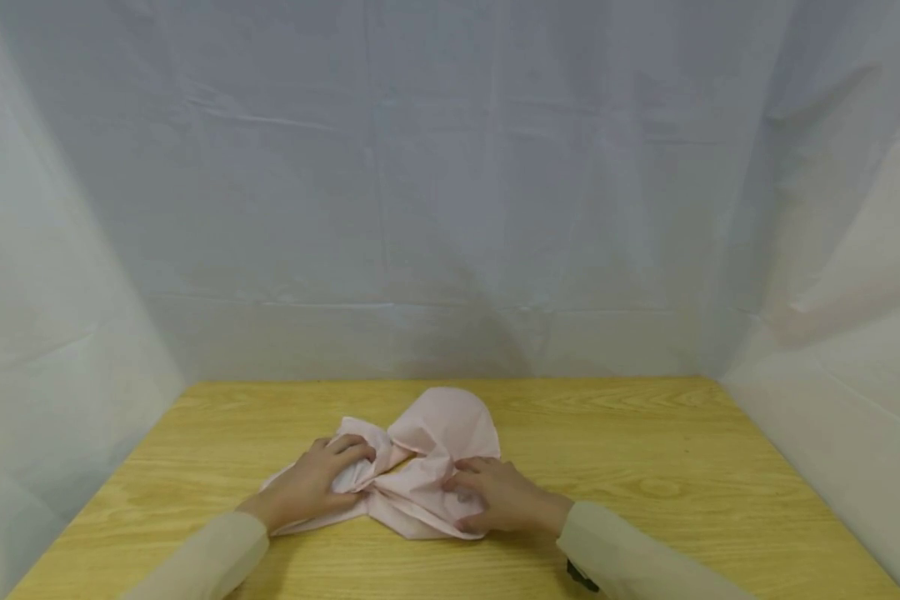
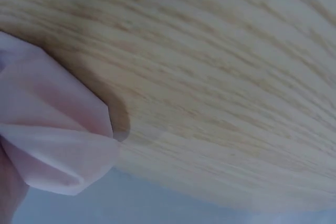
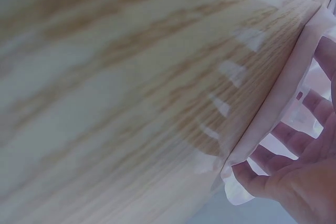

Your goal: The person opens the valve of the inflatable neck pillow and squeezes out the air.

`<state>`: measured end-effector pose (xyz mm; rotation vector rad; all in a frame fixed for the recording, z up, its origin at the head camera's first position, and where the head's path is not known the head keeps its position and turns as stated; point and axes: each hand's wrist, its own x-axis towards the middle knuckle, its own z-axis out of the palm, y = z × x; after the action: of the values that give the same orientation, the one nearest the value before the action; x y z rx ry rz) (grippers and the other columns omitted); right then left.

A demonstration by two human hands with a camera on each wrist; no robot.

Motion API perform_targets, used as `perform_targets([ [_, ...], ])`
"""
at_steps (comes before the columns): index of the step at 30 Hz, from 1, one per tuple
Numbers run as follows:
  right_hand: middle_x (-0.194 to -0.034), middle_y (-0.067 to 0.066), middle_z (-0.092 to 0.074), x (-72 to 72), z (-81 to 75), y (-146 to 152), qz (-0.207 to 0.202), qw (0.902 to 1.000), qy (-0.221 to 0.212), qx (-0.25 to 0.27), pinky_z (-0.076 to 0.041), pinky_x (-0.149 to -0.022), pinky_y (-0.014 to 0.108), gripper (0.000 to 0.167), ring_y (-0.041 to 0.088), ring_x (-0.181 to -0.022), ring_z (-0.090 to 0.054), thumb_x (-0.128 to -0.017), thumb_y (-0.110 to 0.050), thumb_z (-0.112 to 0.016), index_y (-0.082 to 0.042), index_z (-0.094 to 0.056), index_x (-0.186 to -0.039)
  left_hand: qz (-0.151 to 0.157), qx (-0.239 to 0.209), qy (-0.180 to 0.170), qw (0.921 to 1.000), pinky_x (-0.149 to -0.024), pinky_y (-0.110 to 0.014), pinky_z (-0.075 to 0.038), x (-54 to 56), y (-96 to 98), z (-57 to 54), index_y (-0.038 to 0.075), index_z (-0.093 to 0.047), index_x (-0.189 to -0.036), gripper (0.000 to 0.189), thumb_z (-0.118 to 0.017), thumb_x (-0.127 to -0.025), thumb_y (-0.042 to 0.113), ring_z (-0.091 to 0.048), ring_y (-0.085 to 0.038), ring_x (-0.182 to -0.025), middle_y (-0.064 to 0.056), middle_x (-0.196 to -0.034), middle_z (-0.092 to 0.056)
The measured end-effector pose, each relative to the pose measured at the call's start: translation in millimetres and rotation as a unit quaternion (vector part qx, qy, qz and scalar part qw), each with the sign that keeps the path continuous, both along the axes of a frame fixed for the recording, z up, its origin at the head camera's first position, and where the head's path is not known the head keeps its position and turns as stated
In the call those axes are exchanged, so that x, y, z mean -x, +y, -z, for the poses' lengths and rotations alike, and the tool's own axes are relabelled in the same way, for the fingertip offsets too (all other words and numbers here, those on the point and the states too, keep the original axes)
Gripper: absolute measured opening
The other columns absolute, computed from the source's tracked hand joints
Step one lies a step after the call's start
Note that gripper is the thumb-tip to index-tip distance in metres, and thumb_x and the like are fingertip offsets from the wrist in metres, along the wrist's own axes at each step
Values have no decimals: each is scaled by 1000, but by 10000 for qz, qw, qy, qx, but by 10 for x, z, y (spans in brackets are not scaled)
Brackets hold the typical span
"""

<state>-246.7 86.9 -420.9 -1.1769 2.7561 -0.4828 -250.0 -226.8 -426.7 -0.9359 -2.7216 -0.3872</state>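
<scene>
A crumpled piece of thin, pale pink cloth [image 1: 450, 425] lies on the wooden table, twisted into loose folds with a rounded flap at the back. My left hand [image 1: 307, 483] is on its left part, fingers bent over a bunched fold and thumb toward the front. A folded corner of the cloth [image 2: 58, 129] shows in the left wrist view, where only a bit of the hand appears at the edge. On the right part rests my right hand [image 1: 506, 496], fingers spread and slightly bent. The right wrist view shows its fingers [image 3: 286, 140] touching the cloth near its edge.
The table [image 1: 645, 467] has a yellowish wood-grain top. Pale sheeting [image 1: 435, 183] hangs behind it, with more on the left and right sides. A dark item [image 1: 581, 575] shows under the right sleeve.
</scene>
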Motion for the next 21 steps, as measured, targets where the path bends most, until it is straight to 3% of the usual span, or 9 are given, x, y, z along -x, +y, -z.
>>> perform_targets([
  [7,-136,10,-45,-5,3,0,7,10000,-95,5,-36,-92,63,49,34,-124,-42,-79,-44,-65,-23,-55,-122,-51,84,-501,9987,-85,-51,-43,-13,1,-51,33,-49,-119,52,-63,-75,58,-50,-32,-103,10,-125,-46],
  [13,-138,10,-44,-9,-2,-3,41,9998,-166,-36,-35,-94,63,49,34,-125,-41,-80,-46,-64,-24,-55,-123,-131,194,-780,9967,-90,-59,-38,-47,33,-80,29,-38,-137,84,-59,-68,71,-46,-39,-113,0,-135,-43],
  [21,-137,11,-45,-19,-45,0,-13,9999,-119,19,-36,-93,63,50,35,-124,-42,-78,-45,-66,-24,-55,-123,-694,208,-809,9941,-90,-73,-27,-100,171,-126,30,-38,-138,83,-53,-70,75,-38,-46,-121,-1,-132,-45],
])
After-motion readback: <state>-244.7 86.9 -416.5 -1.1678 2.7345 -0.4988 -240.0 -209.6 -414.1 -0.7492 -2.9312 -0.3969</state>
